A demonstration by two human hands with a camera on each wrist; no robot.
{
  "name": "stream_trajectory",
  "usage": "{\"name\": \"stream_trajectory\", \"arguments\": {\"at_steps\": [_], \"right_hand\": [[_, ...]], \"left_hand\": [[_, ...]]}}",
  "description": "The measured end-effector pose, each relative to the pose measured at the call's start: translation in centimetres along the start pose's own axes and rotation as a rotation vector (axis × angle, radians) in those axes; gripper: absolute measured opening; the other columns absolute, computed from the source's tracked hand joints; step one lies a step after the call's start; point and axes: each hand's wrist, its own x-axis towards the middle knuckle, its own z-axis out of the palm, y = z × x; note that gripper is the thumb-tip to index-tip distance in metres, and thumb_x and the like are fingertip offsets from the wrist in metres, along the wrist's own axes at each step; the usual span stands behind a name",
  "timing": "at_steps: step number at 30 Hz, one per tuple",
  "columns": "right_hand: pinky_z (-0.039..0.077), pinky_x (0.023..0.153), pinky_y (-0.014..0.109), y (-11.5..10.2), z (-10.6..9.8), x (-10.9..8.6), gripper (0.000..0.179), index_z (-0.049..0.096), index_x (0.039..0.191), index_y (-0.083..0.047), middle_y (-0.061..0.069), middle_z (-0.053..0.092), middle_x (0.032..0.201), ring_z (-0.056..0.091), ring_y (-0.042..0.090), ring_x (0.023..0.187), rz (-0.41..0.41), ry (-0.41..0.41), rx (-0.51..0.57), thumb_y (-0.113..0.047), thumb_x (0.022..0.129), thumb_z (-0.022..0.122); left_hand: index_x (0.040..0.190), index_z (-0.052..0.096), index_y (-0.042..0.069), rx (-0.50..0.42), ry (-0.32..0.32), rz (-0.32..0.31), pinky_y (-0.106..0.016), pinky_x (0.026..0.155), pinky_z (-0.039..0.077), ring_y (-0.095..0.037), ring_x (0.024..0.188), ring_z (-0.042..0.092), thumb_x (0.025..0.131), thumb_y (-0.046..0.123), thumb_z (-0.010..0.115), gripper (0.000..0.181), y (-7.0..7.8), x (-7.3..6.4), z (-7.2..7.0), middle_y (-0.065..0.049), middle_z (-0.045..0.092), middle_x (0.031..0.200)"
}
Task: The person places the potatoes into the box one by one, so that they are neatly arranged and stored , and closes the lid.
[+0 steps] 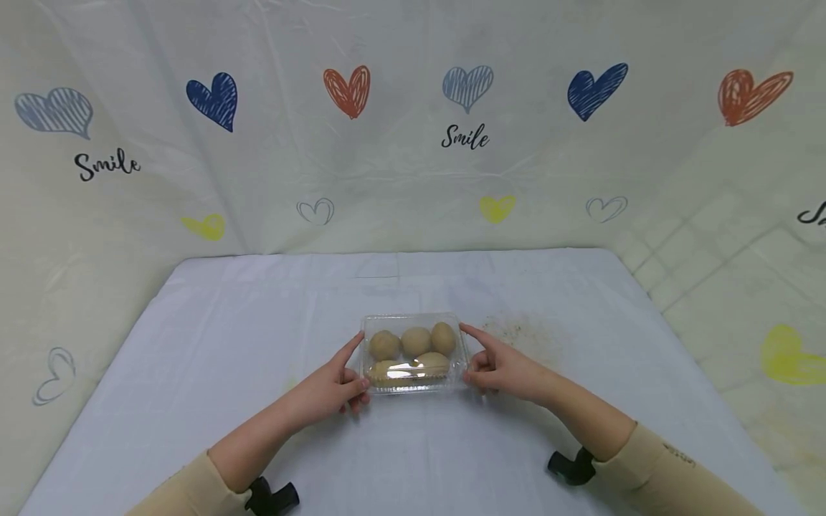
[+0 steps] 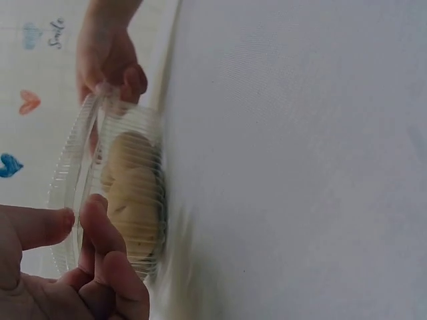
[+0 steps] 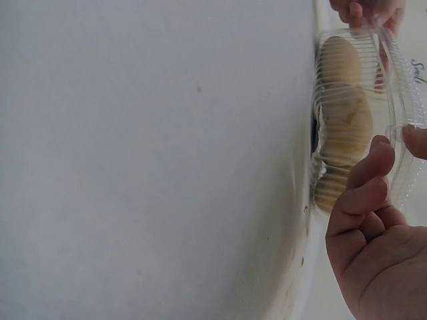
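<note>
A clear plastic clamshell box [image 1: 403, 322] with several light-brown potatoes [image 1: 416, 342] inside is at the middle of the table, its lid down over them. On the box's left side, my left hand [image 1: 328, 390] pinches the rim between thumb and fingers, the index finger stretched along the edge. My right hand [image 1: 510, 371] grips the opposite rim in the same way. Thumb and fingers meet at the lip of the box in the left wrist view, where ridged walls [image 2: 137, 120] show. Whether the underside touches the table cannot be told.
White cloth covers the table [image 1: 419, 459]. Brown specks of dirt [image 1: 513, 331] lie to the right behind the box. A pale curtain [image 1: 400, 165] printed with hearts and words hangs at the back and sides.
</note>
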Motion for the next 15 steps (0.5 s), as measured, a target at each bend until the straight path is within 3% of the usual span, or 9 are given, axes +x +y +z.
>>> {"name": "stream_trajectory", "arguments": {"at_steps": [15], "right_hand": [[0.047, 0.055, 0.03, 0.0, 0.18, 0.03, 0.09, 0.006, 0.16, -0.018, 0.008, 0.062, 0.073, 0.054, 0.018, 0.061, 0.044, 0.004, 0.019, -0.012, 0.095, 0.067]], "left_hand": [[0.16, 0.003, 0.022, 0.033, 0.009, -0.011, -0.03, 0.055, 0.044, -0.017, 0.063, 0.057, 0.1, 0.011, 0.058, 0.082, 0.17, 0.19, 0.1, -0.008, 0.067, 0.077]]}}
